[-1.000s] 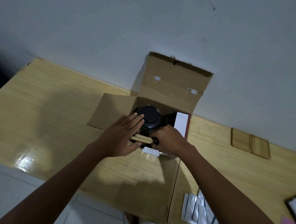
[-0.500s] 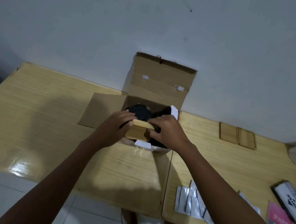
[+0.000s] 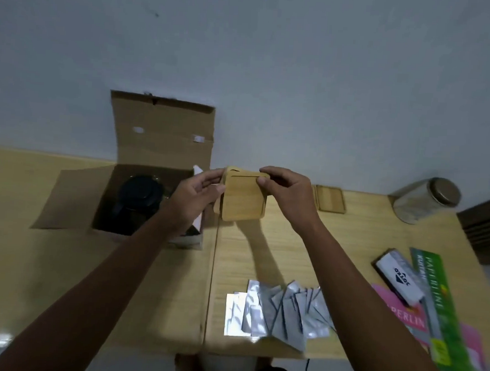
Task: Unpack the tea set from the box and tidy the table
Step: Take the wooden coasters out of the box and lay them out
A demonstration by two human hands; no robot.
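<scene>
The open cardboard box (image 3: pixel 160 140) stands at the back of the wooden table (image 3: pixel 32 258), lid flap up against the wall. A dark teapot (image 3: pixel 138 200) with a black lid sits inside it. A small stack of square wooden coasters (image 3: pixel 243 198) is held upright in the air just right of the box. My left hand (image 3: pixel 196 195) grips its left edge. My right hand (image 3: pixel 288 192) pinches its top right corner. Another wooden coaster (image 3: pixel 330 199) lies flat on the table behind my right hand.
Several silver foil sachets (image 3: pixel 279 313) lie fanned near the front edge. At the right are a white packet (image 3: pixel 399 276) and green and pink paper packs (image 3: pixel 437 311). A glass jar (image 3: pixel 426 199) with a metal lid lies at the back right. The wall is directly behind.
Both hands have lifted the wooden coasters out of the box and carried them to the right of it. My view has turned right, bringing the jar and paper packs into sight.
</scene>
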